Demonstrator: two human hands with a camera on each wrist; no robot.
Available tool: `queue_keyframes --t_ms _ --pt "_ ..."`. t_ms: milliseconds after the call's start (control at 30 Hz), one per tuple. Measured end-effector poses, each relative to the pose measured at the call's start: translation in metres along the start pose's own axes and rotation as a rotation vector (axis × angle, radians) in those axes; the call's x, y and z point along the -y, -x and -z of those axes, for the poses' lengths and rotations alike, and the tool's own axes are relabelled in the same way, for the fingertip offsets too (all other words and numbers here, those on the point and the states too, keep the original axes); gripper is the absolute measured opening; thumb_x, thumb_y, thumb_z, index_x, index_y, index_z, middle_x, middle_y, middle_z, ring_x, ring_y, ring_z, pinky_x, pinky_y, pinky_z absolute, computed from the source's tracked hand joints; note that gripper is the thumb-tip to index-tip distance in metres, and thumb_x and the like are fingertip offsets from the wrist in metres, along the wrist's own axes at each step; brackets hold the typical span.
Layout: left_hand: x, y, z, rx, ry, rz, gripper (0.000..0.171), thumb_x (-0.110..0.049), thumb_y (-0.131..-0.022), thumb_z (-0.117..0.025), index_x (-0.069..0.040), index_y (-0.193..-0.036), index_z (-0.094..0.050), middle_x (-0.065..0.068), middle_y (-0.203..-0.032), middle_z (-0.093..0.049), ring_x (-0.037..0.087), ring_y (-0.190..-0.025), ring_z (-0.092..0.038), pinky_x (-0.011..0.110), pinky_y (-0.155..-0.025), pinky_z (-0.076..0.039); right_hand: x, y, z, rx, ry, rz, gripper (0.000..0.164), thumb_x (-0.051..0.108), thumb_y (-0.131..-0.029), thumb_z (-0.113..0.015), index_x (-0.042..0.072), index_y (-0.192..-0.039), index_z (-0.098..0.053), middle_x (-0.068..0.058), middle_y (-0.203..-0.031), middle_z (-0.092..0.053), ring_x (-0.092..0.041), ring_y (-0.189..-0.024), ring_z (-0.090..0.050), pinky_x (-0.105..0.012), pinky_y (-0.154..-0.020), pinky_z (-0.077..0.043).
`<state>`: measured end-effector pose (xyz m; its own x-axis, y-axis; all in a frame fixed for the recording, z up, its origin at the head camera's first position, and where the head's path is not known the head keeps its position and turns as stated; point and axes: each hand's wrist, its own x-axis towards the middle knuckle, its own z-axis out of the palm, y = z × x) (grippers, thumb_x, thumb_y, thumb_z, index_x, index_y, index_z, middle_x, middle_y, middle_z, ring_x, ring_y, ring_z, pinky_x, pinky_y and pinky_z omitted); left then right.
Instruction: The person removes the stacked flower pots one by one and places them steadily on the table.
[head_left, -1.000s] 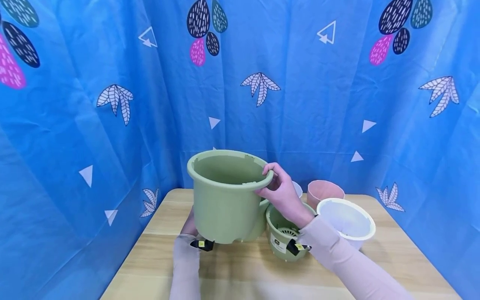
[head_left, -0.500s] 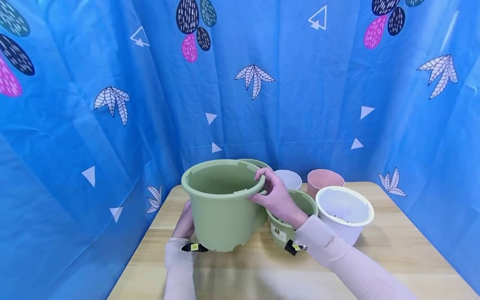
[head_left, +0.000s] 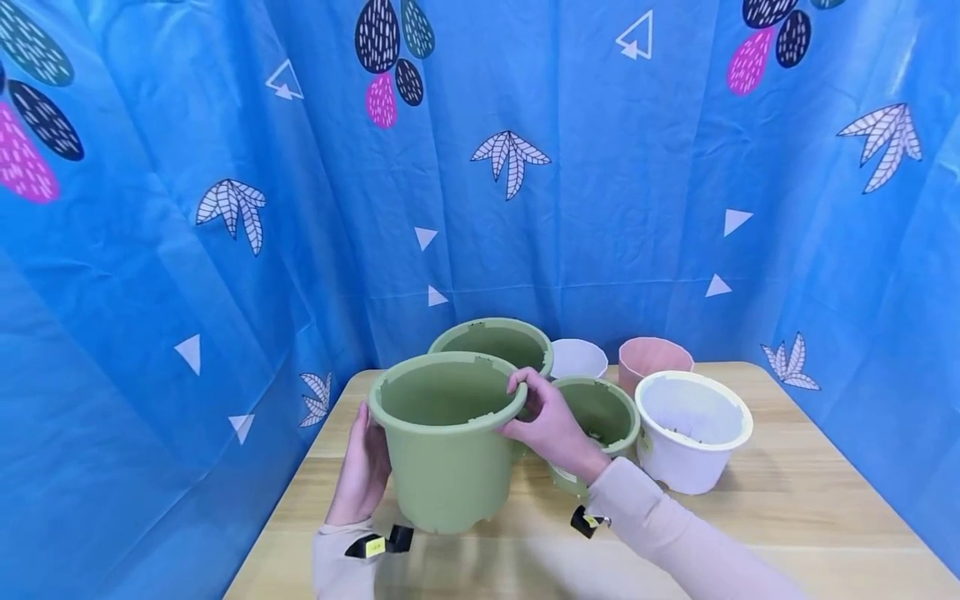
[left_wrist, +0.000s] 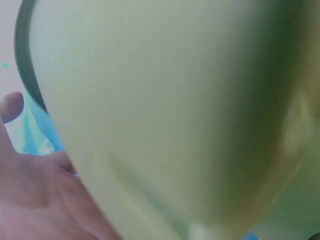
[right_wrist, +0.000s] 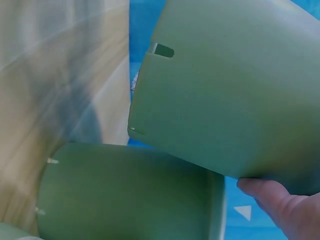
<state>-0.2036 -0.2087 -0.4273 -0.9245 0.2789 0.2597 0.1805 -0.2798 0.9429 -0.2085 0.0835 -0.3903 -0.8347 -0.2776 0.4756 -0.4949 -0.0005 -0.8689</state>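
Observation:
A large green flowerpot is held above the table, its mouth tipped slightly toward me. My right hand grips its rim at the right, thumb outside and fingers over the edge. Against the pot's left side is my left hand, fingers extended; in the left wrist view its palm and thumb are spread beside the pot wall. A second large green pot stands just behind, partly hidden by the held one. In the right wrist view the held pot's base, with a slot near it, hangs clear of the table.
Right of the held pot stand a smaller green pot and a white pot. Behind them are a small white pot and a pink pot. The wooden table is enclosed by a blue patterned curtain.
The held pot has come lower and nearer, uncovering more of the green pot behind. My left hand has shifted from under and behind the pot to its left side. The right hand keeps its rim grip.

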Motion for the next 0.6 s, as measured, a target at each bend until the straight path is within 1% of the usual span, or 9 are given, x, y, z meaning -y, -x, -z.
queue_keyframes --t_ms 67,133,167,200,267,333,400,533,600 --pt "-0.003 0.006 -0.001 0.002 -0.027 -0.002 0.069 -0.059 -0.109 -0.006 -0.021 -0.166 -0.012 0.006 -0.174 -0.012 0.020 -0.160 -0.014 0.043 -0.126 -0.022 -0.003 0.004 -0.003 0.011 -0.017 -0.007 0.047 -0.005 -0.079 -0.079 -0.007 -0.113 -0.046 -0.027 -0.113 -0.046 -0.029 -0.101 -0.057 -0.019 -0.079 -0.051" --pt "-0.004 0.012 -0.002 -0.010 -0.064 -0.009 0.070 -0.058 -0.109 -0.006 -0.018 -0.166 -0.015 0.008 -0.171 -0.020 0.022 -0.159 -0.021 0.041 -0.124 -0.029 -0.008 0.007 -0.004 0.036 -0.025 -0.011 0.048 -0.005 -0.078 -0.080 -0.005 -0.112 -0.046 -0.027 -0.111 -0.046 -0.023 -0.097 -0.057 -0.020 -0.075 -0.053" --pt "-0.004 0.015 -0.002 -0.011 -0.086 -0.014 0.069 -0.056 -0.110 -0.006 -0.015 -0.165 -0.016 0.007 -0.169 -0.025 0.020 -0.156 -0.028 0.036 -0.120 -0.034 -0.010 0.009 -0.004 0.048 -0.027 -0.015 0.049 -0.005 -0.079 -0.081 -0.005 -0.113 -0.046 -0.026 -0.109 -0.046 -0.020 -0.095 -0.057 -0.021 -0.074 -0.054" --pt "-0.003 0.017 -0.003 -0.018 -0.106 -0.019 0.069 -0.054 -0.111 -0.007 -0.013 -0.165 -0.018 0.006 -0.166 -0.031 0.017 -0.152 -0.034 0.037 -0.119 -0.035 -0.013 0.011 -0.005 0.059 -0.025 -0.017 0.050 -0.005 -0.079 -0.082 -0.005 -0.113 -0.046 -0.026 -0.109 -0.046 -0.020 -0.094 -0.058 -0.021 -0.073 -0.055" --pt "0.000 0.020 -0.002 -0.036 -0.126 -0.025 0.066 -0.051 -0.112 -0.012 -0.010 -0.162 -0.023 0.000 -0.156 -0.043 0.010 -0.140 -0.045 0.031 -0.109 -0.041 -0.018 0.013 -0.005 0.074 -0.014 -0.020 0.053 -0.004 -0.078 -0.084 -0.005 -0.115 -0.046 -0.024 -0.106 -0.048 -0.022 -0.093 -0.060 -0.022 -0.074 -0.058" --pt "0.004 0.020 -0.002 -0.043 -0.124 -0.022 0.064 -0.049 -0.113 -0.017 -0.007 -0.160 -0.028 -0.005 -0.149 -0.049 0.009 -0.134 -0.048 0.029 -0.104 -0.043 -0.022 0.015 -0.004 0.082 0.018 -0.019 0.055 -0.001 -0.078 -0.086 -0.005 -0.116 -0.047 -0.023 -0.106 -0.049 -0.023 -0.092 -0.060 -0.024 -0.076 -0.059" --pt "0.008 0.020 -0.001 -0.037 -0.110 -0.016 0.063 -0.046 -0.114 -0.020 -0.005 -0.160 -0.028 -0.006 -0.147 -0.052 0.010 -0.133 -0.049 0.028 -0.103 -0.044 -0.026 0.017 -0.003 0.083 0.091 -0.017 0.055 0.003 -0.078 -0.088 -0.001 -0.117 -0.049 -0.022 -0.109 -0.052 -0.023 -0.094 -0.060 -0.027 -0.081 -0.058" --pt "0.015 0.021 0.002 -0.037 -0.073 -0.002 0.062 -0.041 -0.114 -0.025 0.000 -0.161 -0.025 -0.006 -0.147 -0.054 0.011 -0.135 -0.052 0.028 -0.110 -0.046 -0.030 0.020 0.000 0.092 0.346 0.002 0.053 0.018 -0.076 -0.091 0.019 -0.116 -0.056 -0.008 -0.118 -0.061 -0.020 -0.105 -0.059 -0.033 -0.094 -0.053" --pt "0.018 0.020 0.004 -0.032 -0.055 0.007 0.061 -0.037 -0.114 -0.027 0.001 -0.162 -0.021 -0.005 -0.148 -0.054 0.012 -0.136 -0.053 0.028 -0.112 -0.046 -0.032 0.022 0.002 0.098 0.445 0.029 0.055 0.022 -0.074 -0.093 0.023 -0.117 -0.057 -0.004 -0.123 -0.064 -0.021 -0.116 -0.059 -0.040 -0.102 -0.052"
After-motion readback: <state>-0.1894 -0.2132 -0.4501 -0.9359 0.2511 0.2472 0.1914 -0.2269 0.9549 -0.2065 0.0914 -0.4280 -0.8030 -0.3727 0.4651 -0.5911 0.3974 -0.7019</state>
